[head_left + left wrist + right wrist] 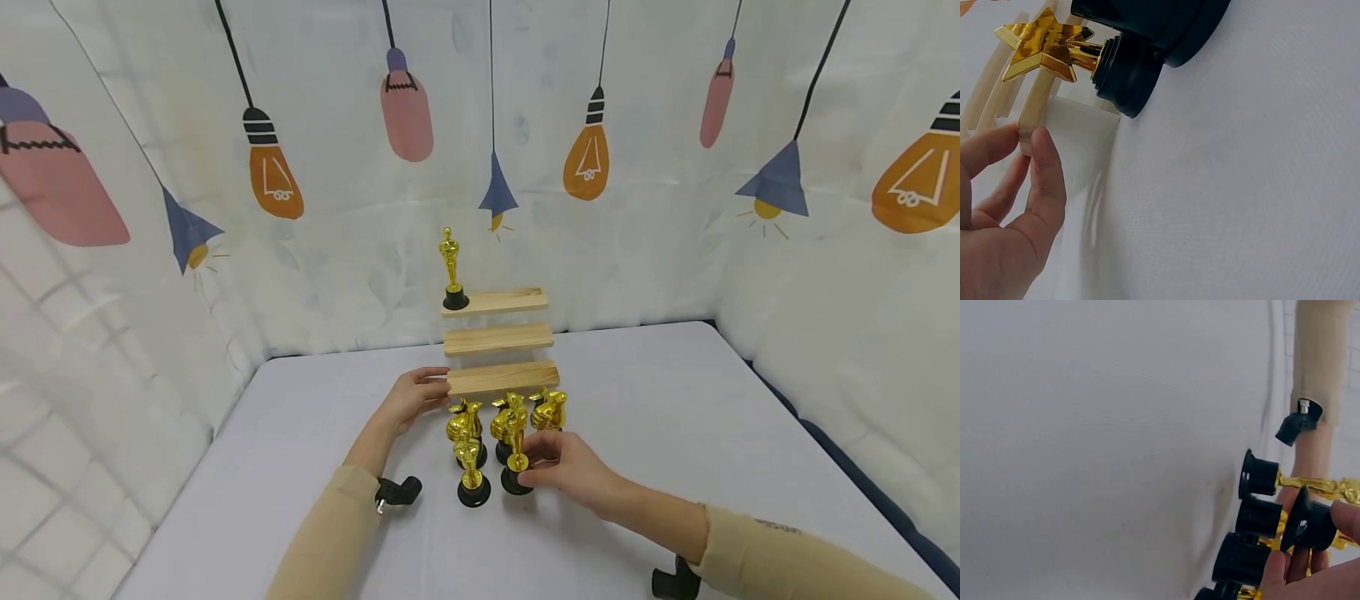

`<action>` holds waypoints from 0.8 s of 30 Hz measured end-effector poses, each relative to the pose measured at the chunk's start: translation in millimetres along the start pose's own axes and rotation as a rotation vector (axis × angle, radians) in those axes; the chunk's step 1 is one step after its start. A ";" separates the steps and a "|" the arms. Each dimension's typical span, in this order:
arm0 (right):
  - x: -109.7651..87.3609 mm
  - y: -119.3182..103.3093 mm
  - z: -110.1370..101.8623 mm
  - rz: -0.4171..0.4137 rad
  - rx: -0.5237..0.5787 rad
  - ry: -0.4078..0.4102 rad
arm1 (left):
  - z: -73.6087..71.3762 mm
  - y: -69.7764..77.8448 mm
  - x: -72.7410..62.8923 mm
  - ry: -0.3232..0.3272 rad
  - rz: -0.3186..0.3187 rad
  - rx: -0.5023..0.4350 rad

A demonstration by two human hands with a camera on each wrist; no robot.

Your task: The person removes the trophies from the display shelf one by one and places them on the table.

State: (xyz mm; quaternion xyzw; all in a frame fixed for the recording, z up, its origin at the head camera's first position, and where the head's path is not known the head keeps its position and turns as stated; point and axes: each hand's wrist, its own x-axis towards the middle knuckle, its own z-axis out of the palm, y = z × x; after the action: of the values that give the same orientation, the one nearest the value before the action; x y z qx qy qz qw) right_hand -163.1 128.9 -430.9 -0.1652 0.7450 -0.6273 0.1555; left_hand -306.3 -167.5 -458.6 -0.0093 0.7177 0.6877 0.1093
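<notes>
At the left end of the lowest wooden shelf (502, 379), my left hand (412, 398) pinches the board between thumb and fingers, as the left wrist view shows on the shelf end (1034, 112). My right hand (573, 473) holds a gold statuette trophy (517, 442) by its round black base (1313, 525). Left of it stands another gold trophy (470, 475) on a black base. Several more gold trophies (550, 410) cluster behind, just in front of the shelf. Close to my left hand is a gold star trophy (1044, 47).
One gold statuette (450, 262) stands upright at the left end of the top wooden shelf (510, 300). The middle shelf (498, 338) lies between the other two. A white cloth covers the table (645, 400). Behind hangs a curtain (337, 250) printed with lamps.
</notes>
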 end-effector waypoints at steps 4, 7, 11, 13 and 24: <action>1.5 7.4 1.9 0.022 0.006 0.009 | -0.2 -1.0 0.1 -0.001 0.002 -0.006; 2.1 11.3 3.8 0.046 0.010 0.018 | -0.3 -1.2 0.6 -0.001 -0.003 -0.016; 2.6 15.6 7.2 0.079 0.006 0.040 | -0.9 -1.0 1.1 0.000 -0.011 -0.026; 3.1 18.4 8.8 0.089 0.007 0.050 | -1.0 -1.0 1.3 0.000 -0.014 -0.030; 7.7 33.3 14.3 0.106 -0.008 0.075 | -2.1 -3.4 2.7 -0.009 -0.008 -0.034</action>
State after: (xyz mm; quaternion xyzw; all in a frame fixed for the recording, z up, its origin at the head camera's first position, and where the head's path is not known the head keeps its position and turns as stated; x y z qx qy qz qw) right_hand -165.5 118.2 -466.3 -0.1024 0.7606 -0.6208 0.1599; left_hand -308.7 -169.5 -462.3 -0.0109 0.7053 0.6994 0.1153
